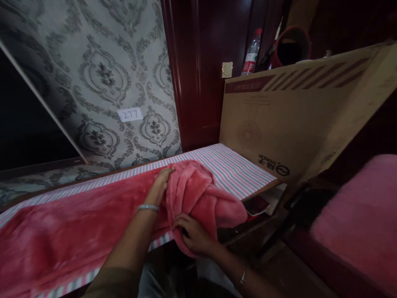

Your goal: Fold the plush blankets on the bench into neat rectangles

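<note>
A plush pinkish-red blanket (93, 219) lies lengthwise over a striped cloth (238, 169) on a long table. Its right end is gathered into a bunched, folded heap, part of which hangs past the table's near edge. At the far side of the heap, my left hand (163, 180) grips the blanket where the flat part meets the folds; its fingertips are partly sunk in the plush. Nearer to me, my right hand (194, 234) has its fingers curled round the near edge of the gathered part. A bracelet shows on each of my wrists.
A large cardboard box (263, 124) stands at the table's right end, with a bottle (252, 54) and a red-rimmed container (290, 45) by its top. A dark screen (31, 120) is at the left. Pink fluffy fabric (362, 219) lies at the right. Patterned wallpaper bears a label (130, 114).
</note>
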The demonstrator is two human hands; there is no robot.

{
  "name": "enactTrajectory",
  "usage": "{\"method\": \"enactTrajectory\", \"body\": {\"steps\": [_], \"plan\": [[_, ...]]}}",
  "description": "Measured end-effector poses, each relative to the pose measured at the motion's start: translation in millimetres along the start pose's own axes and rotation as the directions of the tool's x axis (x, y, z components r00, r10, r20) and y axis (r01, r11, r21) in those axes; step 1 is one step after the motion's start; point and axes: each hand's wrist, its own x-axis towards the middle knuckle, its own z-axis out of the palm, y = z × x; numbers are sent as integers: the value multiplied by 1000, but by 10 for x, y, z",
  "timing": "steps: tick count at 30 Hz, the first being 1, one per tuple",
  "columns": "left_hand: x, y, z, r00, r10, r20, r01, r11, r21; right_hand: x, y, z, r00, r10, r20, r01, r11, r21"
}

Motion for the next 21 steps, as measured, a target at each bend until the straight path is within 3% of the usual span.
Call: {"method": "enactTrajectory", "body": {"steps": [3,6,8,10,11,12,13,14,15,17,18,19,20,21], "plan": [[20,69,382,985,90,146,-98,994,47,2,5,10,1000,-8,4,8,1000,9],[-173,-34,647,883,155,443,-242,959,146,-86,-18,-22,999,-17,32,16,999,32],[-332,-171,663,819,138,558,-279,944,175,-217,-26,-104,1000,5,9,-6,999,42],[-426,-312,581,812,125,570,-265,949,170,-395,-5,-251,989,88,-116,-83,996,43],[-440,-374,526,817,126,563,-260,951,164,-493,23,-347,962,159,-221,-150,987,59],[-435,-426,475,823,132,553,-263,951,164,-595,65,-454,904,245,-351,-224,969,99],[-418,-469,434,826,139,546,-273,947,172,-698,121,-566,803,333,-495,-290,943,164],[-395,-502,408,827,147,543,-289,939,187,-800,191,-677,660,409,-630,-330,911,245],[-375,-525,397,825,155,544,-311,928,207,-899,272,-781,489,469,-736,-340,879,334],[-361,-540,418,813,168,557,-357,900,249,-1081,449,-947,171,530,-831,-306,830,466],[-372,-532,442,807,175,563,-377,887,265,-1160,535,-1004,67,548,-834,-290,810,509],[-396,-512,472,802,182,569,-393,878,272,-1229,613,-1041,13,580,-815,-284,783,553],[-431,-484,505,793,192,579,-420,860,289,-1286,679,-1062,8,629,-777,-283,747,601],[-476,-448,540,778,202,595,-461,827,322,-1330,729,-1070,41,693,-720,-285,699,656]]}}
